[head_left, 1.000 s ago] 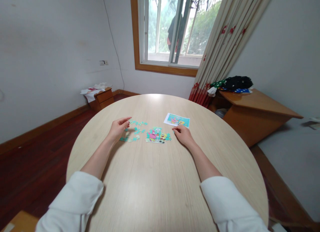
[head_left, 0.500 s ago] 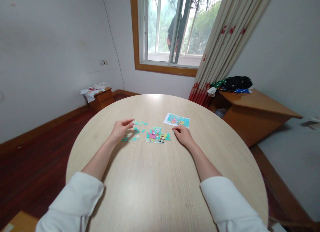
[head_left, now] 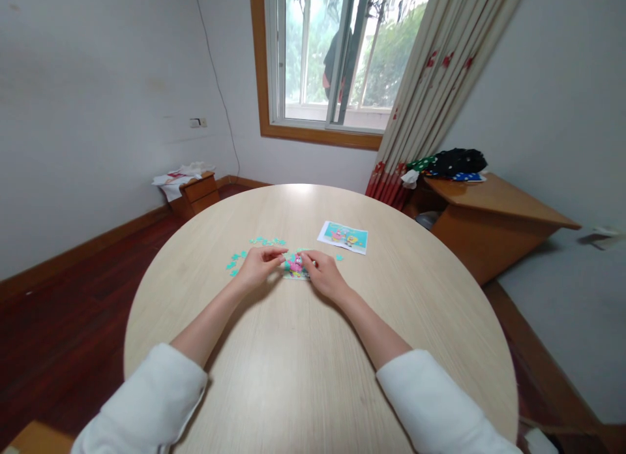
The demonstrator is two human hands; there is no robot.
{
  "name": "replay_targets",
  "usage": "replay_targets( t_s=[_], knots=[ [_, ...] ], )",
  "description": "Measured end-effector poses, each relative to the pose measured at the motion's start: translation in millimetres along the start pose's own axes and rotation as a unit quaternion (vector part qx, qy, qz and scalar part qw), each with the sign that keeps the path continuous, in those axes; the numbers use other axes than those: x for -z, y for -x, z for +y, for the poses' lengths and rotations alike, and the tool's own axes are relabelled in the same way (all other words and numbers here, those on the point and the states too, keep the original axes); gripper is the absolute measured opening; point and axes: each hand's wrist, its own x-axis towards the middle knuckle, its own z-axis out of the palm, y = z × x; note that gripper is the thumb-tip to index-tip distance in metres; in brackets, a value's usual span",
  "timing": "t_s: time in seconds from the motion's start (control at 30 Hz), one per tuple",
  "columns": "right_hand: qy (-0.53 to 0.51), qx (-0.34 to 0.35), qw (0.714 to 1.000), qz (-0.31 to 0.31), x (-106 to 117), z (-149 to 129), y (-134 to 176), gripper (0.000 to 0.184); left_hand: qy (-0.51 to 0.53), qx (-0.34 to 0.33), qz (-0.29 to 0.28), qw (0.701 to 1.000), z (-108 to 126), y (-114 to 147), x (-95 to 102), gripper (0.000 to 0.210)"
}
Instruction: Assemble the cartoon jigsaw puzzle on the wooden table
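A partly assembled jigsaw puzzle (head_left: 296, 265) with a pink cartoon figure lies flat mid-table, its right part covered by my right hand. My left hand (head_left: 261, 266) is at the puzzle's left edge, thumb and fingers pinched on a small teal jigsaw piece, mostly hidden by the fingertips. From the other side my right hand (head_left: 325, 272) rests on the puzzle, its fingers curled together at the upper middle. Several loose teal pieces (head_left: 267, 241) lie behind and to the left of my left hand. One single piece (head_left: 340, 257) sits right of my right hand.
A printed reference picture (head_left: 345, 237) lies behind the puzzle to the right on the round wooden table (head_left: 293, 376). Beyond the table stand a wooden desk (head_left: 503, 212) with clothes on it, a small cabinet (head_left: 200, 192), and a curtained window (head_left: 313, 62).
My left hand has moved right from the loose pieces to the puzzle. My right hand has left the single piece on the table and moved left onto the puzzle.
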Motion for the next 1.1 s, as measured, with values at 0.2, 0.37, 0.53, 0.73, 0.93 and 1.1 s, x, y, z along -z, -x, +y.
replay_targets(
  t_s=[0.2, 0.37, 0.53, 0.73, 0.93, 1.1],
  knots=[
    [-0.024, -0.015, 0.999, 0.022, -11, -14, 4, 0.026, 0.007, -0.005, -0.063, 0.998, -1, 5, -8.2, 0.032],
    [-0.089, -0.044, 0.994, 0.037, -11, -11, 3, 0.029, -0.006, -0.002, -0.072, 0.997, -1, 7, -11.1, 0.032],
    [-0.158, -0.077, 0.983, 0.048, -13, -5, 2, 0.028, 0.004, -0.021, -0.037, 0.999, -1, 6, -10.9, 0.027],
    [-0.184, -0.095, 0.976, 0.067, -10, -6, 1, 0.03, -0.048, -0.053, -0.011, 0.997, -1, 6, -11.3, 0.014],
    [-0.195, -0.093, 0.974, 0.062, -12, -6, 1, 0.031, -0.136, -0.089, 0.013, 0.987, -1, 9, -13.2, 0.01],
    [-0.188, -0.095, 0.976, 0.05, -15, -3, 1, 0.032, -0.173, -0.102, 0.008, 0.98, 1, 11, -13.3, 0.01]
  ],
)
